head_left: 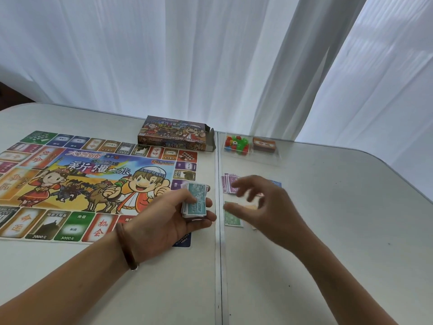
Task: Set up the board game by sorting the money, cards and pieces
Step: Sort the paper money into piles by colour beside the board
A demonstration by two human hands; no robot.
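Note:
My left hand [168, 219] grips a stack of play money [195, 200] with a teal note on top, held over the right edge of the colourful game board [70, 184]. My right hand [262, 205] hovers, blurred, with its fingers spread and loosely bent over sorted piles on the table: purple notes [228, 185], a green note [232, 218], a blue note [276, 183] and a pale orange one partly hidden under the fingers. It holds nothing I can see.
The game box [175, 136] lies open at the back of the table. A clear tray [251, 158] to its right holds several small coloured pieces [236, 144] and a deck of orange cards [264, 144]. A seam [219, 266] splits the white table. Curtains hang behind.

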